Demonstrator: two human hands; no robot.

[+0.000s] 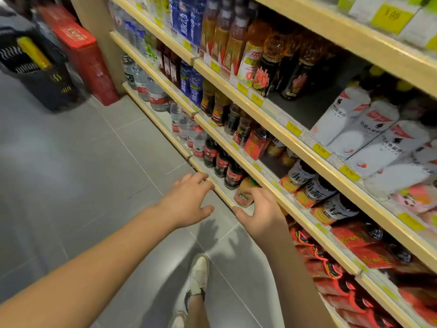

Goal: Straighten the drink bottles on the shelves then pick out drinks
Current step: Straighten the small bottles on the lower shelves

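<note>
Wooden shelves [267,119] filled with drink bottles run from upper left to lower right. On the lowest shelf a peach-coloured bottle [241,197] stands beside three dark cola bottles [233,174]. My right hand [259,210] curls over the peach bottle, fingers on its top and thumb at its near side by the shelf rail. To its left, my left hand [189,201] is spread, fingertips touching the lowest shelf's front rail [218,189], and it holds nothing. Clear water bottles [198,143] stand further left on that shelf.
Red-labelled packs [331,268] fill the lowest shelf to the right. White bottles [369,136] lean on an upper shelf. A black basket [47,79] and red boxes [87,55] stand at the aisle's far end. My shoe [199,273] is on the grey tile floor [71,162].
</note>
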